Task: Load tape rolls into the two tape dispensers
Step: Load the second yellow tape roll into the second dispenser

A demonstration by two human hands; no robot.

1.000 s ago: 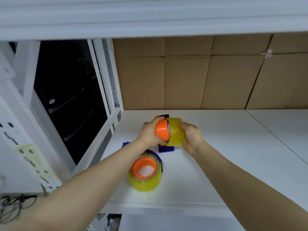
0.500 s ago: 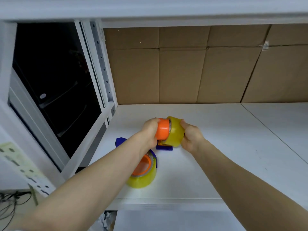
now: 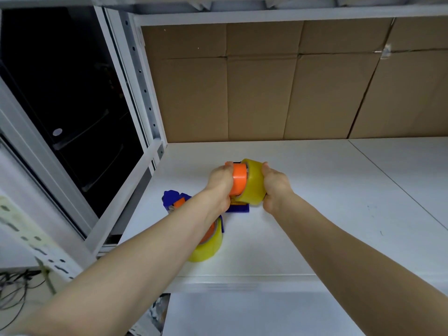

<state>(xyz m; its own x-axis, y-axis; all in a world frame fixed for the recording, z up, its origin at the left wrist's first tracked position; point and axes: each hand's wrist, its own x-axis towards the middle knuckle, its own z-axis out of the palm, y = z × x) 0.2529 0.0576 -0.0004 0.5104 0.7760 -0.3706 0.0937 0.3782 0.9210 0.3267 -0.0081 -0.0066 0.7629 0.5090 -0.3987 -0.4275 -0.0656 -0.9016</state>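
Note:
A yellowish tape roll (image 3: 254, 183) sits partly over the orange spool (image 3: 238, 178) of a blue tape dispenser (image 3: 238, 208) held above the white shelf (image 3: 315, 202). My left hand (image 3: 219, 183) grips the orange spool side. My right hand (image 3: 275, 187) holds the tape roll from the right. A second blue dispenser (image 3: 173, 198) lies on the shelf under my left forearm, with a yellow roll (image 3: 208, 246) on its orange core; my forearm hides most of it.
A cardboard panel (image 3: 278, 93) backs the shelf. White metal uprights (image 3: 138, 76) and a dark opening stand at the left. The shelf's front edge (image 3: 242, 278) runs below the rolls. Cables (image 3: 14, 289) hang at the lower left.
The head view has tilted, so the shelf looks lower and nearer. Both hands stay on the roll and spool, and the roll sits a little further onto the orange spool.

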